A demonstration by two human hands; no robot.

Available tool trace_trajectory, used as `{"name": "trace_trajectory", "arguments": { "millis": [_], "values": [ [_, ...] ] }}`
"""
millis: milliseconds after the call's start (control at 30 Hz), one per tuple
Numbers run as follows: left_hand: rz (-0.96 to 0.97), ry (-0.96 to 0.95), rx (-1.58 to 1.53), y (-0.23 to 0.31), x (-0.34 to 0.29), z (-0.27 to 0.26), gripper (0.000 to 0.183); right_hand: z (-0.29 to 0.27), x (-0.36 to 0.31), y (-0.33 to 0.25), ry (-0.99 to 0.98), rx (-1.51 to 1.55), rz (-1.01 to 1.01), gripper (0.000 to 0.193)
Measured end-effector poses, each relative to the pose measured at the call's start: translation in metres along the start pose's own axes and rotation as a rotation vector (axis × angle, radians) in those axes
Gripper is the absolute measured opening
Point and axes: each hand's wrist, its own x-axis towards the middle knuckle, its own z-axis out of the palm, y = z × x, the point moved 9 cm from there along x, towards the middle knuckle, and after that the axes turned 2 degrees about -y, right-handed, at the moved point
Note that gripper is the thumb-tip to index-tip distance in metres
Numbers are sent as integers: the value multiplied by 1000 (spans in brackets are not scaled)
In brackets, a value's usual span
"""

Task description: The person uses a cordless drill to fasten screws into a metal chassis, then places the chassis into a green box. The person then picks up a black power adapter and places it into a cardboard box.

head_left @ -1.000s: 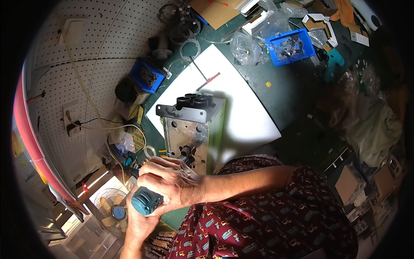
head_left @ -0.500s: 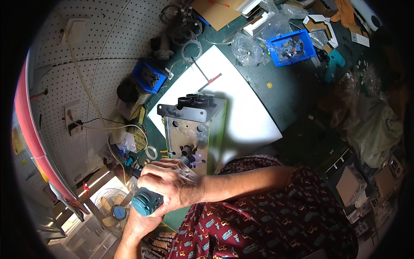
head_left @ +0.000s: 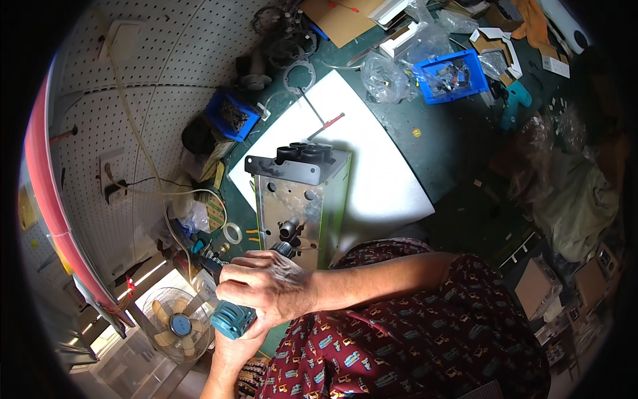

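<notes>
My right hand [head_left: 266,282] is closed around a teal and black cordless drill [head_left: 232,319], its fingers wrapped over the body. The black chuck [head_left: 283,249] points at the front of an upright metal box [head_left: 292,206]. Under the drill, my left hand [head_left: 240,346] shows only near the wrist; its fingers are hidden behind the tool and my right hand. A dark round fitting [head_left: 288,229] sticks out of the box's front, close to the chuck. On top of the box sits a black bracket [head_left: 286,170] with several short black tubes [head_left: 306,153].
Beneath the box lies a white sheet [head_left: 379,173] with a red-handled T-shaped tool [head_left: 325,125] on it. Blue bins [head_left: 452,76] of small parts and plastic bags [head_left: 385,76] stand on the green table. Another teal power tool [head_left: 515,103] lies far right. A fan [head_left: 179,324] is lower left.
My left forearm has shifted to the right. The drill's rear end has moved slightly right and down, and the purple glints near the chuck are gone.
</notes>
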Motion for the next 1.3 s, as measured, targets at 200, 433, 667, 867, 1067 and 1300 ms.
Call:
{"name": "trace_trajectory", "arguments": {
  "millis": [200,433,667,867,1067,1300],
  "values": [
    [-55,-2,96,-29,-11,3,26,-1,1,-2,-44,-7,36,57],
    [-17,-76,115,-18,-5,3,23,1,-2,1,-4,17,9,58],
    [74,-97,183,-8,-2,5,23,-3,-3,0,-9,8,9,59],
    [-71,-100,97,-13,0,4,24,-4,-3,4,3,24,42,56],
    [-77,-79,31,-3,7,-1,23,-11,2,2,36,-22,35,54],
    [-93,-79,8,-7,11,0,21,-13,3,6,60,15,39,53]
  ]
}}
